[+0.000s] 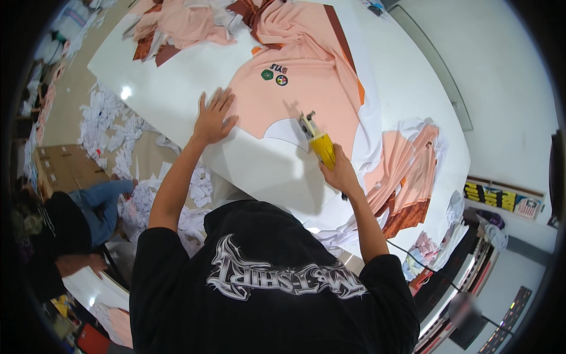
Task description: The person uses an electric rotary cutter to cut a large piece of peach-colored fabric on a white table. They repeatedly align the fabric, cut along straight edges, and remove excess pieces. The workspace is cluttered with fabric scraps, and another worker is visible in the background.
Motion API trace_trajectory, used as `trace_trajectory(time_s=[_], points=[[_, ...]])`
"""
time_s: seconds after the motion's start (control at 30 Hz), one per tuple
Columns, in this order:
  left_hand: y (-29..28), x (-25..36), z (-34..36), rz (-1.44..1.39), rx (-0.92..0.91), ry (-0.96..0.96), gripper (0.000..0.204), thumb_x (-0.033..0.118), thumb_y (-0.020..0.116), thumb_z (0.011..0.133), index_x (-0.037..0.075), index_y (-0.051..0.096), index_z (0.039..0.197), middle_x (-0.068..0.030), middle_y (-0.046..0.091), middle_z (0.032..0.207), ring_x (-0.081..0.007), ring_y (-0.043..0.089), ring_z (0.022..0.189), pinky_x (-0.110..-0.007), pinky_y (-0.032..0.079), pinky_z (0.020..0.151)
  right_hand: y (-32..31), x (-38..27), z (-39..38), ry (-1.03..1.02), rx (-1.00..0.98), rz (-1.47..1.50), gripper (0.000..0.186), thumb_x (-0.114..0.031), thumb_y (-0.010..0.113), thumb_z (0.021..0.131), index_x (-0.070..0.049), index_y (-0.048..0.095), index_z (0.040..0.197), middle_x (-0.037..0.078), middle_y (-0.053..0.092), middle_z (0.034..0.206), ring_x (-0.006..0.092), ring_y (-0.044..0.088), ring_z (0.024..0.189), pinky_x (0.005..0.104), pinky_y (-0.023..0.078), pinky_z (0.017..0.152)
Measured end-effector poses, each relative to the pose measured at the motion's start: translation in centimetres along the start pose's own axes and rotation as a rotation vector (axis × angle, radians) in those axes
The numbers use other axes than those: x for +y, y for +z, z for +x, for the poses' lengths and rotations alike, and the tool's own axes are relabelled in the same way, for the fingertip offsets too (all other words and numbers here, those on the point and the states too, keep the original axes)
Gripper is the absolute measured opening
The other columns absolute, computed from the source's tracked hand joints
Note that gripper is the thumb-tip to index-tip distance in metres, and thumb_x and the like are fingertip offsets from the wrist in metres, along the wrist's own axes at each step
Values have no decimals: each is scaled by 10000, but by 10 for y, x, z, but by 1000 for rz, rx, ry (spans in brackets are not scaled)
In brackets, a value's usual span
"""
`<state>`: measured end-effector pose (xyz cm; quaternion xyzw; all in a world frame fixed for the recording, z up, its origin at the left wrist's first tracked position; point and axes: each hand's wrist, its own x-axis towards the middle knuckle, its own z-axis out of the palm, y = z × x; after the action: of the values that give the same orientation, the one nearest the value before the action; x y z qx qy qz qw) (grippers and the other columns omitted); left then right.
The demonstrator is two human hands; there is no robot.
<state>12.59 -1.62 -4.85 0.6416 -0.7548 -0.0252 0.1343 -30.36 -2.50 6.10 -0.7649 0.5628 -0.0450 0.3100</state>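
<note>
A peach fabric panel [295,100] with small printed emblems lies spread on the white table [247,165], its curved neckline edge toward me. My left hand [214,116] rests flat with fingers spread at the panel's left edge. In my right hand [341,172] is a yellow handheld electric fabric cutter [322,151], gripped around its body. The cutter's metal head points away from me, over the panel beside the right end of the neckline curve. Its exact contact with the cloth cannot be made out.
More peach and brown cloth [183,23] is heaped at the table's far left. A bunched peach piece [407,171] hangs near the right edge. A black cord [418,259] runs off to the lower right. White scraps [106,124] cover the floor at left, where another person [65,218] sits.
</note>
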Motion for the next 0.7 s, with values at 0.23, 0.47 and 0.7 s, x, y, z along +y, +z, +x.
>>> trace_trajectory(time_s=[0.23, 0.47, 0.7], points=[[5, -7, -1, -73, -9, 65, 734, 489, 535, 1014, 52, 394, 1586, -122, 308, 1697, -410, 213, 1573, -724, 36, 1201, 37, -48, -114, 346, 51, 107, 647, -229, 701, 902, 10, 390, 1416, 346, 598, 1261, 538, 631, 1085, 566, 536, 892], [-20, -13, -9, -128, -239, 94, 876, 583, 543, 983, 43, 303, 1629, -203, 188, 1720, -465, 95, 1587, -777, -58, 1152, 128, -161, -143, 623, 228, 293, 626, -228, 712, 923, 25, 387, 1394, 338, 604, 1202, 548, 624, 1048, 569, 531, 866], [-13, -30, 76, -199, -363, 524, 999, 628, 668, 892, 175, 235, 1669, -150, 129, 1743, -450, 34, 1598, -806, 41, 1151, 180, -237, -101, 749, 425, 308, 536, -229, 698, 934, 46, 391, 1277, 367, 588, 1161, 572, 607, 1009, 592, 515, 826]])
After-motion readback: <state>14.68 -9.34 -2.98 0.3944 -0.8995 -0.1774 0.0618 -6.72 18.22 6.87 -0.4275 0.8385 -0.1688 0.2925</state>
